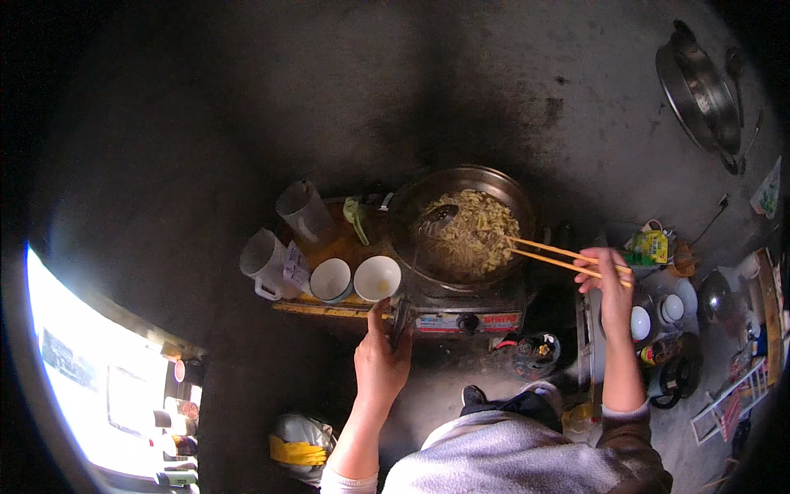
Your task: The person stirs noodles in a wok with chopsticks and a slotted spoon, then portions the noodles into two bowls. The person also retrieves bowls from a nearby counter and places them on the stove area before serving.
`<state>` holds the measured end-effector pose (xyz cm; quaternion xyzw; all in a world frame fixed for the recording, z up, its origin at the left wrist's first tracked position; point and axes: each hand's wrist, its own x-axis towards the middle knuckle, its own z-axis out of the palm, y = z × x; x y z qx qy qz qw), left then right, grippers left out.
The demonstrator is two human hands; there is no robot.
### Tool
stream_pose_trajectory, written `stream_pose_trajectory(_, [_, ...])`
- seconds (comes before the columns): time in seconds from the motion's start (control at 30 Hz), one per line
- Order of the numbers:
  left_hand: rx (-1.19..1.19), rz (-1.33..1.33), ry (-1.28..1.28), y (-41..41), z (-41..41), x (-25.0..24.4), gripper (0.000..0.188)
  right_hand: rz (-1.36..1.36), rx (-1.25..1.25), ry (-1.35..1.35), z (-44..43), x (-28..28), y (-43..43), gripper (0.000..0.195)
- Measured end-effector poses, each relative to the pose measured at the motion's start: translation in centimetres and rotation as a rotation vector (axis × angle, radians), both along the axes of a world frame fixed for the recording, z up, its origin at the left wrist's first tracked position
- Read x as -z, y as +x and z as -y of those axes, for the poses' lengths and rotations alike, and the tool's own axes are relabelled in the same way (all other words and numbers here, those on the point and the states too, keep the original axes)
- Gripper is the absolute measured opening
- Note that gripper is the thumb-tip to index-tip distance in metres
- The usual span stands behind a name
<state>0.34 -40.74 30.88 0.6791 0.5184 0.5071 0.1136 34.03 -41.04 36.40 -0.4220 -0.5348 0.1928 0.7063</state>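
Note:
A large metal wok stands on a gas stove, holding noodles with yellowish pieces. In my right hand is a pair of wooden chopsticks, their tips at the right side of the food. My left hand grips the dark handle of a slotted ladle, whose head rests in the wok. Close beyond my left fingertips stands a white bowl with a little yellow residue inside. A second bowl is beside it on the left.
Left of the wok are two plastic jugs and a light green utensil. A gas cylinder is below the stove. To the right, a surface holds white bowls, a yellow packet and a dark pot. Pans hang on the wall.

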Motion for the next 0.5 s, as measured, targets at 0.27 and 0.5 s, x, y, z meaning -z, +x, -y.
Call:
stream_pose_trajectory(0.27, [-0.186,-0.041,0.041,4.9,-16.8,0.9,0.051,0.542,-0.38,-0.277,-24.8,1.2,0.4,0.027])
stream_pose_trajectory(0.5, [-0.037,0.243,-0.046,4.6,-22.3,3.4,0.047,0.829,-0.413,-0.034,-38.2,4.5,-2.8,0.024])
